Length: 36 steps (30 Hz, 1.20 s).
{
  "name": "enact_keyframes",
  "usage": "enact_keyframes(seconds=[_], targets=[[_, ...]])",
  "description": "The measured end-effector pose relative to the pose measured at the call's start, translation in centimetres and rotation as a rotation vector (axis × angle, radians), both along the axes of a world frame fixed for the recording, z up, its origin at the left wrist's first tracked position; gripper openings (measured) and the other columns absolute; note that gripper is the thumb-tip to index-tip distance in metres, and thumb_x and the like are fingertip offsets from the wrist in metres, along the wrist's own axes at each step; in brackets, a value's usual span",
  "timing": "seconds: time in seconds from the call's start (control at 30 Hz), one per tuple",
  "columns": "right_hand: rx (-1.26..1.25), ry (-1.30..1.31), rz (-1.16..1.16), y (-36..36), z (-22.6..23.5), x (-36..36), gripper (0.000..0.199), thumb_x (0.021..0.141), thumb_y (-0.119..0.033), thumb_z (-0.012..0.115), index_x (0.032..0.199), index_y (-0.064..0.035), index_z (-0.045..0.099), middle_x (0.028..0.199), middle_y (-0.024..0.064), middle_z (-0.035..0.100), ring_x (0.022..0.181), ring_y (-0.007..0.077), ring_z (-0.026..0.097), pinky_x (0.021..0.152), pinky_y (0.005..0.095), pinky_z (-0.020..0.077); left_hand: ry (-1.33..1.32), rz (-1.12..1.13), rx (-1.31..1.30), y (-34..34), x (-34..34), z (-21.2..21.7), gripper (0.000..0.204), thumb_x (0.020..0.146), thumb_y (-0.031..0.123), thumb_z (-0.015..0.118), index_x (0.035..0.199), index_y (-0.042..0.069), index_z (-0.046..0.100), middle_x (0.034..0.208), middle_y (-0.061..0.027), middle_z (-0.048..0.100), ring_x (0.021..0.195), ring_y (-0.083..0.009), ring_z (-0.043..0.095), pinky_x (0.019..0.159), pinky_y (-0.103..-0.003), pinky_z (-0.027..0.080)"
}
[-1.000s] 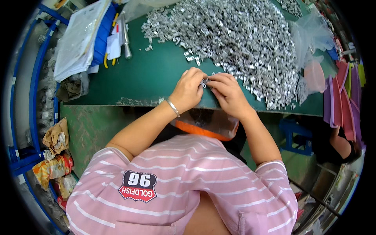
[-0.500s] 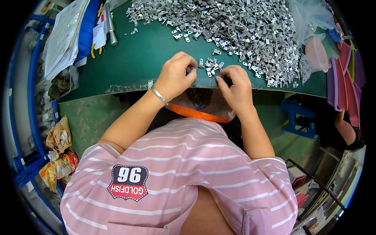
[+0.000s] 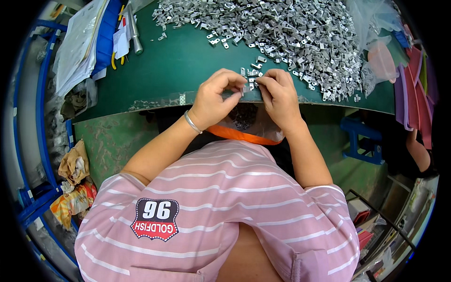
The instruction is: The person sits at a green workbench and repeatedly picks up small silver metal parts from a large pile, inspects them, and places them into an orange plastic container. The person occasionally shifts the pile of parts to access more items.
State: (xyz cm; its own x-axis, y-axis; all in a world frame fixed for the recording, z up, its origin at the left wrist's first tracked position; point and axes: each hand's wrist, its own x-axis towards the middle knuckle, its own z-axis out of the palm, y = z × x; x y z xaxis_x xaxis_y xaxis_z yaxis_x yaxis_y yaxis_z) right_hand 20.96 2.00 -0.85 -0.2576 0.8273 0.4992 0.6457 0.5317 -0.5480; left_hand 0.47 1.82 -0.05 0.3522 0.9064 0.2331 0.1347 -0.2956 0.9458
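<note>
At the near edge of the green table, my left hand pinches a small metal bracket between thumb and fingertips. Close by on the right, my right hand has its thumb and fingers pressed together at another small bracket, partly covered by the fingertips. A few loose brackets lie between and just beyond my hands. Farther back spreads a large heap of the same bent silver brackets. Below the table edge, in front of me, a clear bag with an orange rim hangs open with small dark pieces inside.
A blue bin with papers stands at the left, beside yellow-handled pliers and a metal tool. Plastic bags and a pink cup sit right of the heap. A blue stool and another person's arm show at right.
My hands have come closer together over the table edge. The left fingers have opened out around a bracket that now shows, and fewer loose brackets lie between the hands.
</note>
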Motion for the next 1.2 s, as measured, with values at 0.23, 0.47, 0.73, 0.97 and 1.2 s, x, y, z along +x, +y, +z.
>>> enact_keyframes(seconds=[0.23,0.47,0.73,0.97,1.2], targets=[[-0.013,0.010,0.184,-1.4,-0.5,2.0,0.018,0.076,0.004,0.069,0.092,-0.0039,0.067,0.096,0.0099,0.067,0.089,0.0306,0.062,0.078,0.0399,0.0494,0.311,0.126,0.365,0.1,0.6,-0.1,0.029,0.077,-0.006,0.066,0.104,0.004,0.066,0.106,-0.0122,0.061,0.099,-0.0309,0.060,0.086,-0.037,0.050],[0.077,0.096,-0.044,0.4,0.3,0.8,0.020,0.075,0.002,0.071,0.093,-0.0044,0.067,0.098,0.0095,0.068,0.093,0.0308,0.062,0.083,0.0393,0.0490,0.454,0.187,0.398,2.8,1.5,-1.5,0.020,0.078,0.003,0.073,0.098,0.004,0.068,0.101,-0.0102,0.061,0.089,-0.0288,0.061,0.079,-0.036,0.051],[-0.149,0.153,0.274,0.5,0.0,2.7,0.019,0.076,-0.001,0.072,0.093,-0.0044,0.067,0.091,0.0085,0.065,0.087,0.0288,0.061,0.079,0.0380,0.0482,0.318,-0.098,0.222,0.9,-0.3,-0.1,0.022,0.078,0.007,0.077,0.097,0.003,0.068,0.094,-0.0073,0.059,0.078,-0.0184,0.061,0.071,-0.030,0.052],[-0.049,0.061,0.056,2.0,-0.6,1.1,0.019,0.079,-0.002,0.071,0.097,-0.0047,0.069,0.091,0.0086,0.064,0.085,0.0302,0.060,0.077,0.0396,0.0491,0.396,0.131,0.291,3.0,2.9,-1.0,0.019,0.082,0.003,0.073,0.100,0.003,0.067,0.097,-0.0090,0.059,0.078,-0.0198,0.065,0.070,-0.031,0.054],[-0.482,0.153,-0.025,0.7,2.0,1.8,0.009,0.085,-0.006,0.067,0.093,-0.0018,0.070,0.082,0.0137,0.065,0.078,0.0322,0.064,0.072,0.0380,0.0515,0.273,0.092,0.327,2.1,1.3,-1.0,0.012,0.080,-0.003,0.070,0.090,0.001,0.065,0.094,-0.0093,0.064,0.077,-0.0226,0.065,0.070,-0.032,0.054]])
